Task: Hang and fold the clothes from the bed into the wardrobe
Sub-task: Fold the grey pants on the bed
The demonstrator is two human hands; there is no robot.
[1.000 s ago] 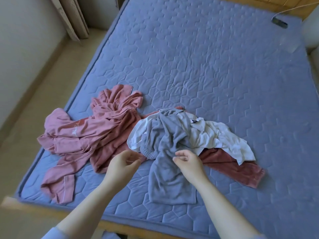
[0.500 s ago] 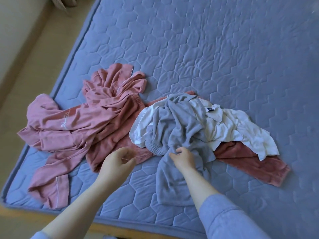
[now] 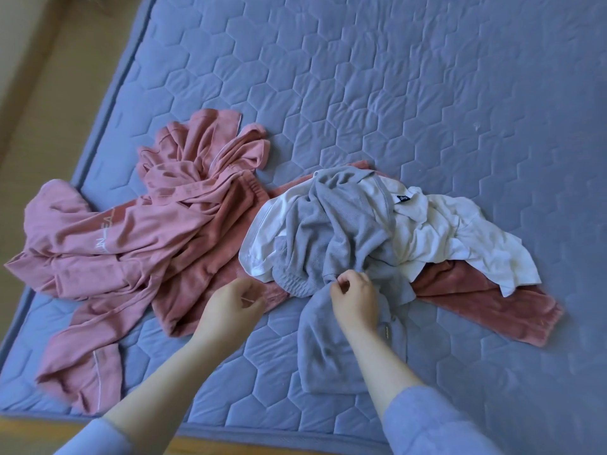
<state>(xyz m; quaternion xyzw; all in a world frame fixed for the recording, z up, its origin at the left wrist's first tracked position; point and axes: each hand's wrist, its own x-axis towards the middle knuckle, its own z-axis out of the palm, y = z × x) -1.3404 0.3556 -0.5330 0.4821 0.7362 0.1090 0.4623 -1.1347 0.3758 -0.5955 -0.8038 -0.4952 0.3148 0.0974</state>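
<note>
A heap of clothes lies on the blue quilted bed [image 3: 394, 93]. A grey knit garment [image 3: 338, 231] drapes over a white shirt [image 3: 437, 238], with a dark pink velvet piece [image 3: 476, 307] under both. To the left lies a crumpled light pink hoodie [image 3: 131, 238]. My right hand [image 3: 356, 298] pinches a fold of the grey garment near its middle. My left hand [image 3: 235, 307] hovers just above the velvet piece's edge, fingers curled loosely, holding nothing that I can see.
The mattress's near edge [image 3: 262, 435] sits on a wooden frame at the bottom. A beige floor strip [image 3: 42, 93] runs along the bed's left side. The far and right parts of the mattress carry no clothes.
The view has tilted down and moved closer to the heap. My right hand has slid onto the grey garment and pinched it. My left hand stays near the pile's front edge.
</note>
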